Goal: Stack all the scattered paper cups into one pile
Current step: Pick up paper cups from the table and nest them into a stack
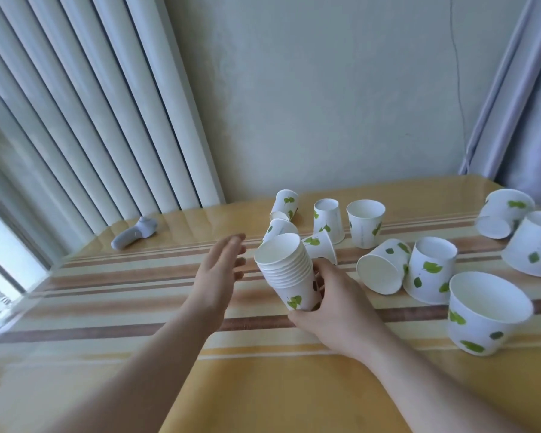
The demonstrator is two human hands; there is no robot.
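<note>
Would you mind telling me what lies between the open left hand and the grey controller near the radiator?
Nothing: in the head view, only bare striped tablecloth lies between the left hand and the grey controller.

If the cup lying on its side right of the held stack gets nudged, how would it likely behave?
The cup on its side rests on its curved wall on the table, so it would probably roll, curving because it tapers. It looks like thin, empty paper: likely very light, skidding easily and denting under a hard pinch. An upright cup sits right beside it and may stop it.
</note>
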